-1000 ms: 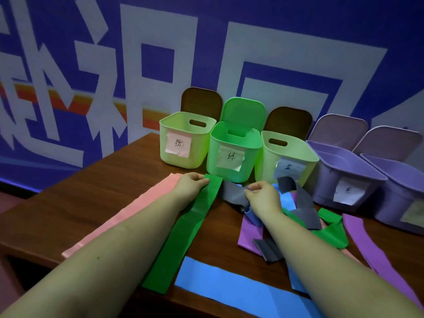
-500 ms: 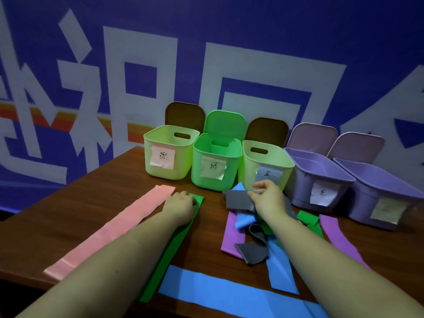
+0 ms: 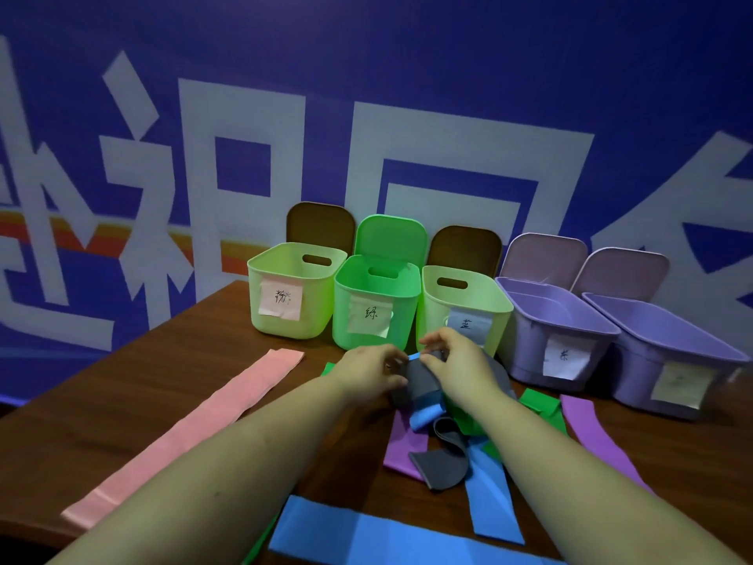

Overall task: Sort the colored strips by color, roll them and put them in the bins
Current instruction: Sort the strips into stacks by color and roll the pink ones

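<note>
Each of the five bins carries a handwritten paper label. The far-left pale green bin reads 粉, the bright green bin 绿, the third bin 蓝. The two purple bins' labels are unclear. Large white characters, cut off, cover the blue wall banner.

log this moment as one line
step: sorting | left hand: pinching grey strip | right hand: pinching grey strip | pink strip: flat on table | bins: open
</note>
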Demonstrator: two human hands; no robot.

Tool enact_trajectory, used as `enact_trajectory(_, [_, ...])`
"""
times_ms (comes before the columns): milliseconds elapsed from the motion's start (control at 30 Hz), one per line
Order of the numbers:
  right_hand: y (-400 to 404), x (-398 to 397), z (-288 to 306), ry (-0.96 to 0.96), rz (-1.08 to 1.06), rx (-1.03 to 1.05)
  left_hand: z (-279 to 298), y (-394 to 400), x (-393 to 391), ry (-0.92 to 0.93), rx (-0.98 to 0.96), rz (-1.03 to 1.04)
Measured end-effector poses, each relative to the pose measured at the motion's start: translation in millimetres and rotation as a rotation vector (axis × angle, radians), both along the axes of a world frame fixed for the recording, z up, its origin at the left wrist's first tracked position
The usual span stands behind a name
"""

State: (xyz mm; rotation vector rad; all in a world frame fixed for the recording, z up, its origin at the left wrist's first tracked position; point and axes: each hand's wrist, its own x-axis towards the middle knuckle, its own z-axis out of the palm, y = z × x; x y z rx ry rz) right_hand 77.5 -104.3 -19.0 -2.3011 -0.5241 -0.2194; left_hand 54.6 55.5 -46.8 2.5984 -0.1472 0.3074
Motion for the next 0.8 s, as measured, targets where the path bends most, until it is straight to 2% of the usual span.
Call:
enact_trajectory(233, [-6.9, 4.2, -9.8, 0.000, -0.014, 0.068, -17.6, -7.0, 4.7, -0.033, -0.114, 0.119])
enact_trajectory(367, [-8.4, 7.0, -12.4, 0.016, -0.011, 0.104, -21.5, -13.2, 8.0, 0.014, -0.286, 0.124])
enact_trajectory(533, [-15.2, 8.5, -15.7, 0.028, -0.029, 0.100, -25.3, -15.9, 12.4, 0.018, -0.303, 0.153])
enact_trajectory(800, [-19.7, 8.4, -18.7, 0.048, -0.023, 0.139, -35.5, -24.7, 22.6, 0.172, -0.630, 0.266])
